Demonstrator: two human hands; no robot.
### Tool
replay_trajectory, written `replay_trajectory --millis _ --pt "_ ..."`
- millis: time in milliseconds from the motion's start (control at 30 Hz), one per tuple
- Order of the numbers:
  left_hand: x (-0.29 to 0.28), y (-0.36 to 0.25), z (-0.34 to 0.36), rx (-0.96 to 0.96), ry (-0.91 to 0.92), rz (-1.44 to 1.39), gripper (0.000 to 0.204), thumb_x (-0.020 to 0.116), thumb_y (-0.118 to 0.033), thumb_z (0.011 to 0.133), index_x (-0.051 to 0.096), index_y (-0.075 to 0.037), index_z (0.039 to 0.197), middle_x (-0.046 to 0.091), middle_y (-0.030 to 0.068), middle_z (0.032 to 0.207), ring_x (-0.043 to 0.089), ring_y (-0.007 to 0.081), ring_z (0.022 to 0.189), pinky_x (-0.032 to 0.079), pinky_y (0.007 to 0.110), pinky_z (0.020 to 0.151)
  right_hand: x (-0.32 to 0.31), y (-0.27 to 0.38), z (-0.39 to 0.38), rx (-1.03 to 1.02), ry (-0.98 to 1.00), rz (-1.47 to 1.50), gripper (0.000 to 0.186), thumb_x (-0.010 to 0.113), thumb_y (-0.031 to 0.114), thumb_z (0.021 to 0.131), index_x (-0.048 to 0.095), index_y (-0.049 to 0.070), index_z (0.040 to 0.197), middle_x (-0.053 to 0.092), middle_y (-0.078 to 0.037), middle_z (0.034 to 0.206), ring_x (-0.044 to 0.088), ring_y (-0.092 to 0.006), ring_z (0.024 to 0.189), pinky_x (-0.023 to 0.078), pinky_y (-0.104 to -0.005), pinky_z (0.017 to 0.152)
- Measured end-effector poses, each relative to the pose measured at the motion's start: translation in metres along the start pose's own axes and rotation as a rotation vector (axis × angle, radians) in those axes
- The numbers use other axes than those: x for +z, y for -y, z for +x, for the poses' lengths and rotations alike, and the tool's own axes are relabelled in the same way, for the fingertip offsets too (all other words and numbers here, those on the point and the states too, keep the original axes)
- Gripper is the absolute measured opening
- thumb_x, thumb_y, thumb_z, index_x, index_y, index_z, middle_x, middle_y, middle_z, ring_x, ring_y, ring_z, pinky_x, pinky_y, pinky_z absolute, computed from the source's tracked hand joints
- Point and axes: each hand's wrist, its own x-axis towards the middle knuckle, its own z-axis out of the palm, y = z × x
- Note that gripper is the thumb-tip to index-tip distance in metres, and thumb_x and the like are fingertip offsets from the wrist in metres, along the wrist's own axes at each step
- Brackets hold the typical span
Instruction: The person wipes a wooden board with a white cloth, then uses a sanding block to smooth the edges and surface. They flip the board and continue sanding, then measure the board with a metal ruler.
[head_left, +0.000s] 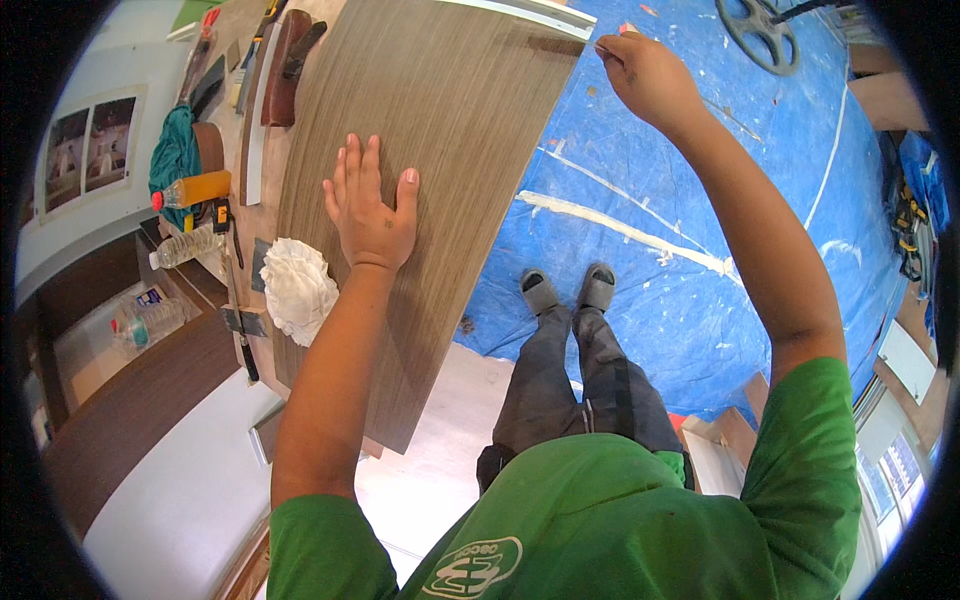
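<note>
My left hand [375, 215] lies flat, fingers stretched, on a brown wood-grain panel [440, 110]. Beyond the panel's right edge, near its far corner, is my right hand [650, 80] with its fingers closed. A small pale and reddish bit shows at those fingertips, too small to name. Along the panel's far end runs a white strip [530, 12]. A crumpled white cloth [298, 290] rests at the panel's left edge, beside my left forearm.
Left of the panel are a wooden hand plane [290, 65], an orange-filled bottle [200, 188], a clear bottle [185, 246] and a green cloth [172, 150]. Blue sheeting [660, 190] covers the floor under my feet. A dark wheel-shaped part [760, 35] lies far right.
</note>
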Motion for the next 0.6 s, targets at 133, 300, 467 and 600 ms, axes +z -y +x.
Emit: replay_trajectory --millis 133,300,467,600 --pt "0.0 0.001 0.0 0.0 -0.002 0.002 0.071 0.053 -0.052 0.102 0.04 -0.014 0.16 0.03 0.0122 0.17 0.023 0.03 0.158 0.009 0.055 0.128 0.005 -0.001 -0.002 -0.04 -0.012 -0.004 0.024 0.056 0.019 0.097 0.075 0.011 0.109 0.072 -0.017 0.097 0.07 -0.0397 0.091 0.056 -0.0499 0.081" --pt "0.0 0.001 0.0 0.006 -0.005 0.002 0.069 0.053 -0.051 0.102 0.041 -0.013 0.159 0.03 0.0134 0.17 0.024 0.0319 0.158 0.009 0.056 0.127 0.011 0.002 -0.016 -0.029 0.069 0.336 0.024 0.057 0.021 0.1 0.074 0.007 0.108 0.072 -0.018 0.089 0.071 -0.0359 0.083 0.055 -0.0453 0.076" --pt "0.001 -0.001 0.0 0.0 -0.002 -0.001 0.07 0.054 -0.051 0.101 0.041 -0.013 0.159 0.031 0.0127 0.17 0.023 0.031 0.158 0.009 0.055 0.128 0.021 0.015 -0.015 0.414 0.066 0.661 0.03 0.057 0.027 0.104 0.073 0.004 0.114 0.074 -0.013 0.091 0.07 -0.0244 0.083 0.054 -0.0387 0.077" --pt "0.0 -0.002 0.001 0.008 -0.001 0.0 0.069 0.053 -0.05 0.103 0.041 -0.012 0.159 0.03 0.0147 0.169 0.024 0.0336 0.157 0.01 0.057 0.127 0.037 0.017 -0.012 0.398 0.019 0.545 0.032 0.058 0.03 0.105 0.073 0.004 0.117 0.07 -0.008 0.082 0.065 -0.018 0.075 0.052 -0.0363 0.071"
